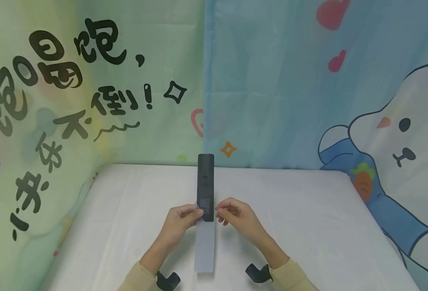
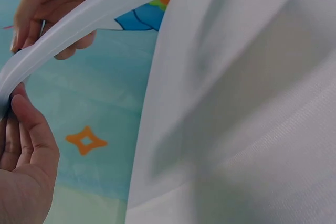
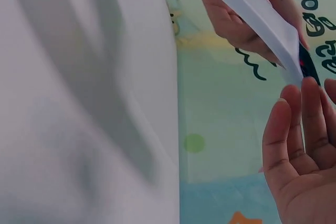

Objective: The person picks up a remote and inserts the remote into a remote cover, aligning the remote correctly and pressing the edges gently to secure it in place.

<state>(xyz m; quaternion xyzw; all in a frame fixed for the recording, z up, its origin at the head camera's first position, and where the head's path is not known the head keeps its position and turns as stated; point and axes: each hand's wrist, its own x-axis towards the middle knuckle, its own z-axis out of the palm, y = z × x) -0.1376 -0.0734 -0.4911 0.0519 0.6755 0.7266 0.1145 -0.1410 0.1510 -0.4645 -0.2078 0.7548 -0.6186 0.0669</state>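
Over white table [image 1: 144, 190] | left hand [image 1: 180, 220]: grip pinching dark bar [image 1: 205, 184] | right hand [image 1: 240, 218]: fingers loose alongside

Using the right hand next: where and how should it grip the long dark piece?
Probably pinch the long dark piece low on its right edge, coming from the right: it is narrow, the left hand grips its lower left, and the right hand is beside that edge.

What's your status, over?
Left hand pinches dark box. Right hand beside it, contact unclear. Pale strip extends from box. No obstruction visible.
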